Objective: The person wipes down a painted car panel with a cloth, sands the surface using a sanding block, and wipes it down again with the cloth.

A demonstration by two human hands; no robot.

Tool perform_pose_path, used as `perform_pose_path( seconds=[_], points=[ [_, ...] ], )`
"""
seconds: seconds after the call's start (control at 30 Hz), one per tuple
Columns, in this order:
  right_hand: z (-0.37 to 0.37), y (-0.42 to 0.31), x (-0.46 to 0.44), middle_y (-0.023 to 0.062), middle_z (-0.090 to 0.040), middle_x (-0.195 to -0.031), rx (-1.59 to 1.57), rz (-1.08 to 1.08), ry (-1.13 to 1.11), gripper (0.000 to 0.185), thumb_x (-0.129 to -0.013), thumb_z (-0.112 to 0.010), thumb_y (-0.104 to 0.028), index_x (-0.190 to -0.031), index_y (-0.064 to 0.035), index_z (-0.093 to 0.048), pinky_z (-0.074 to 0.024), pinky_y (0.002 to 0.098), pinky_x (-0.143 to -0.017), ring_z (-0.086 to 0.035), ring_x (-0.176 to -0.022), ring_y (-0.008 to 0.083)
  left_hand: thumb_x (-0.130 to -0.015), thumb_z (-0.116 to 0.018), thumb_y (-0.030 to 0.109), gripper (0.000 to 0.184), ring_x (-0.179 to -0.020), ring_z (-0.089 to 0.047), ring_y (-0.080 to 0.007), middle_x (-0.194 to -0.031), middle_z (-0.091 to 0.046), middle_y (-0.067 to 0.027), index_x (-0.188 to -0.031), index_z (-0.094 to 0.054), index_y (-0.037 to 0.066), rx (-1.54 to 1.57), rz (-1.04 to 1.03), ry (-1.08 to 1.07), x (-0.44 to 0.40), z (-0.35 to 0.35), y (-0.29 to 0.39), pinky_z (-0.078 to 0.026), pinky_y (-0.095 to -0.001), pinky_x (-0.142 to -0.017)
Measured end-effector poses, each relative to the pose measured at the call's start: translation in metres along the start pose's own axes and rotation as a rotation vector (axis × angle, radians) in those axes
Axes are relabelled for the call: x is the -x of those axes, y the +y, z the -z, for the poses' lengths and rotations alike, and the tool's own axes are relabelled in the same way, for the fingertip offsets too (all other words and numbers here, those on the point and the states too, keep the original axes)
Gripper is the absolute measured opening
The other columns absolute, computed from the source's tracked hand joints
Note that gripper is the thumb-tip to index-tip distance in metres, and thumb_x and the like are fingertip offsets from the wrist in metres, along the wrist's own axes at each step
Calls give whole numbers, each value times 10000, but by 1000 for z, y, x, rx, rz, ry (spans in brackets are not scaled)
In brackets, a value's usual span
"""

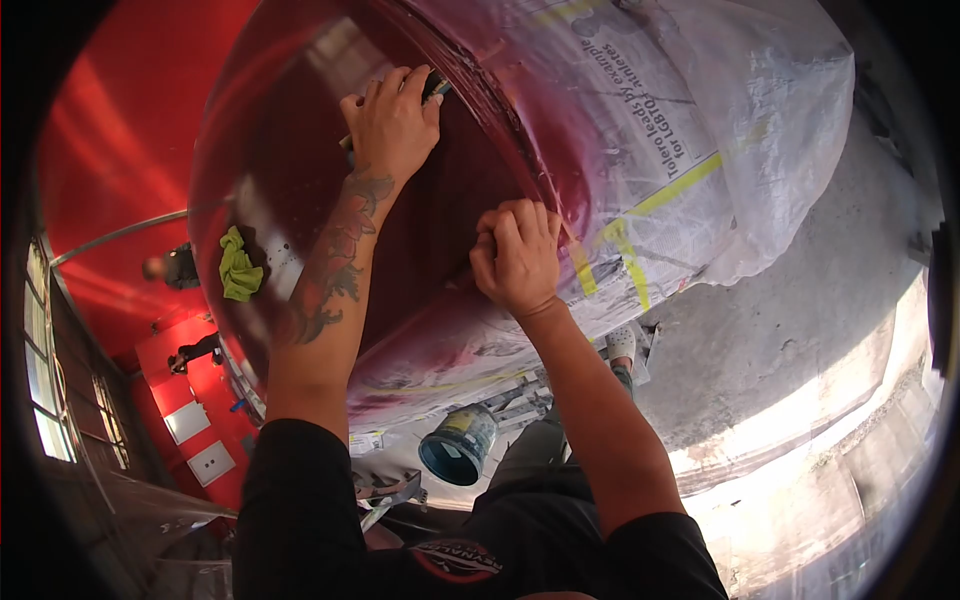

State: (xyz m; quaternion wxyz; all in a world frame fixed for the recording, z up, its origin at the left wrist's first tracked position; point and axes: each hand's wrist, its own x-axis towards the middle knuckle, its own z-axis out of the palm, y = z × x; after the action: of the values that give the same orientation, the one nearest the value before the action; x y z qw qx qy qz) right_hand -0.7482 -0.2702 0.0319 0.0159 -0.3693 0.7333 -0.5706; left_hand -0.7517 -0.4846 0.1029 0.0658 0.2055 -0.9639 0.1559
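Head view: your left arm stretches across the glossy, dark-maroon panel [440,195], its hand [395,112] clasping one dark pad [433,84] near the masked edge. Beneath your bent right hand [520,250], loosely fisted at that edge, you can't tell what's gripped. One crumpled green cloth [240,268] lies by the left edge, beside droplets [283,255].

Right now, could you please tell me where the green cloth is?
In the head view, the green cloth lies crumpled toward the left side, on the glossy dark red panel, left of the tattooed left forearm.
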Motion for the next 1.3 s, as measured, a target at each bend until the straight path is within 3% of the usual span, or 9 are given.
perform_pose_path(
  seconds=[0.07,0.3,0.43,0.6,0.77,0.9,1.1,1.23,1.3],
  points=[
    [-1,0,-1,54,-533,-946,-3,1,18,230,-711,-691,-117,-923,-140,-605,-382,427,-802,-537,-888,265,-960,-665,273,398,-1143,-630,-203,-1255,-662,-6,-1340,-643,159,11,-51,-51,15,16,17,-364,-465,-949],
    [1,-1,-1,57,-536,-953,3,1,6,239,-706,-699,-115,-925,-139,-606,-382,430,-806,-540,-885,267,-957,-665,283,406,-1113,-634,-207,-1232,-662,-12,-1342,-636,157,-27,7,-1,-2,5,4,-364,-463,-948],
    [1,-1,-1,58,-537,-956,-4,-6,-10,237,-709,-700,-118,-926,-138,-607,-382,429,-810,-543,-892,265,-952,-668,289,400,-1110,-639,-214,-1236,-663,-9,-1330,-649,160,25,-88,-66,15,18,11,-366,-473,-954],
    [2,-1,1,60,-538,-960,-8,-10,-4,240,-710,-695,-112,-931,-136,-605,-383,430,-807,-545,-895,268,-925,-700,273,424,-1113,-634,-200,-1242,-654,5,-1334,-647,174,-42,33,-34,5,9,13,-360,-463,-965],
    [1,-1,-1,60,-540,-960,-12,13,16,235,-713,-686,-103,-930,-132,-599,-384,430,-798,-546,-889,268,-914,-718,272,433,-1077,-633,-193,-1219,-659,4,-1330,-650,173,87,-127,-25,35,21,25,-371,-458,-946],
    [2,-1,-1,58,-540,-952,-13,15,13,231,-711,-678,-94,-922,-130,-592,-381,429,-788,-546,-877,274,-910,-715,257,438,-1061,-628,-193,-1219,-657,4,-1335,-648,173,26,31,-47,15,15,16,-357,-451,-945],
    [1,-1,-3,58,-541,-946,-17,22,42,229,-710,-674,-90,-919,-128,-589,-377,429,-779,-545,-865,277,-907,-731,282,443,-1061,-624,-192,-1212,-658,6,-1329,-652,172,181,-134,-72,52,34,34,-358,-446,-942],
    [-1,0,0,57,-543,-944,-10,13,35,224,-713,-671,-91,-917,-130,-588,-375,429,-775,-544,-861,277,-911,-725,287,438,-1060,-632,-194,-1202,-662,4,-1324,-653,163,60,66,-67,16,20,14,-369,-453,-941],
    [-1,0,-2,56,-543,-942,-9,18,38,220,-715,-669,-92,-916,-130,-588,-375,429,-775,-544,-860,276,-907,-729,282,443,-1067,-621,-196,-1210,-651,-2,-1325,-650,159,112,-55,-4,44,22,33,-366,-456,-957]
  ],
)
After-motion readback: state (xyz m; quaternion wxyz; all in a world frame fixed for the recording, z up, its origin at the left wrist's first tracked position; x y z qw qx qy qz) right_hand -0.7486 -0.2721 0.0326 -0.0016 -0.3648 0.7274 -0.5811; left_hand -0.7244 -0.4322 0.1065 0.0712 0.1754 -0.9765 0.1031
